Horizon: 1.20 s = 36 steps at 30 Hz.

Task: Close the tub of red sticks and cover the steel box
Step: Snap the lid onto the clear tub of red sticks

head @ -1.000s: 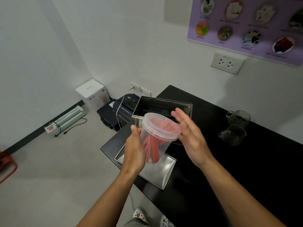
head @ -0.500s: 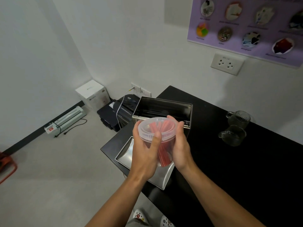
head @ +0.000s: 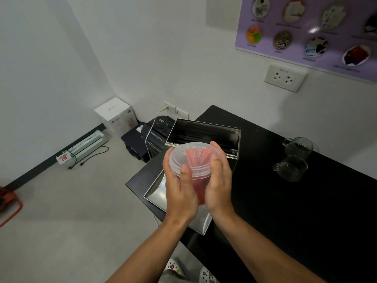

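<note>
Both hands, left [head: 180, 193] and right [head: 219, 186], wrapped around the clear tub of red sticks [head: 194, 168], lifted between them, lid [head: 193, 158] pressed by the thumbs. Probably light, thin-walled, slippery: best gripped at the rim. Open steel box [head: 204, 133] just beyond the hands. A second ago, right hand apart and open; now closed on.

Looks like an office/craft rm to me: white laminator [head: 84, 147] & black paper shredder [head: 155, 137] on grey floor by the wall, purple crafts poster [head: 318, 31] above matte black counter [head: 306, 211].
</note>
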Available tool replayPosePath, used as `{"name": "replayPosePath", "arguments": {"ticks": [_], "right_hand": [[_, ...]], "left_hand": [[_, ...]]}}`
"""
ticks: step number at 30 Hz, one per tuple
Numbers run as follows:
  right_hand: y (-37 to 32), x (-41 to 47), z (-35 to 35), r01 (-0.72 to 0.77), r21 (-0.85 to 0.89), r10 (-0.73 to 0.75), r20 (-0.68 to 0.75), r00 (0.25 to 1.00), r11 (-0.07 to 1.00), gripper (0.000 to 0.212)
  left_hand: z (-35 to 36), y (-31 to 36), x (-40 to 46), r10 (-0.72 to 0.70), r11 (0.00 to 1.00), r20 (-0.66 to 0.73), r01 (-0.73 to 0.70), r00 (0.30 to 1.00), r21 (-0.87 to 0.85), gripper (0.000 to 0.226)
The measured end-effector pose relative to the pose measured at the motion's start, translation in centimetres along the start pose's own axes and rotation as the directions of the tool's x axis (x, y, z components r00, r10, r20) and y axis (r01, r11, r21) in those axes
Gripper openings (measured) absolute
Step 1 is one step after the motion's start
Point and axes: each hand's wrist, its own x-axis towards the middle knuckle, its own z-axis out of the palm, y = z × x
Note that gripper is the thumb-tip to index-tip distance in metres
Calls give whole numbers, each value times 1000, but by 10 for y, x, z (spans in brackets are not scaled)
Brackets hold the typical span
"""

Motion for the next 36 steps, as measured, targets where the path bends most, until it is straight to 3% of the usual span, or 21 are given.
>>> {"name": "replayPosePath", "arguments": {"ticks": [8,15,20,23,26,29,36], "right_hand": [[-5,8,2,-101,39,99,66,993,994,66],[-1,2,5,-45,82,45,-8,999,996,49],[-5,10,1,-109,24,105,114,988,994,52],[-12,25,-11,-153,-183,188,187,964,971,42],[-19,37,-23,-246,-333,342,272,899,910,55],[-23,38,-26,-289,-354,403,312,860,890,60],[-15,31,-30,-312,-284,384,250,889,907,52]], "left_hand": [[-7,-1,3,-11,1000,8,11,1000,9,70],[-11,-1,11,34,999,76,-33,997,-6,102],[-20,-5,17,26,1000,34,-27,999,5,83],[-30,-7,22,33,999,34,-34,999,28,79],[-38,-10,23,41,998,91,-44,995,36,75],[-40,-13,18,45,996,135,-54,990,69,70],[-38,-10,14,53,995,129,-63,990,80,64]]}}
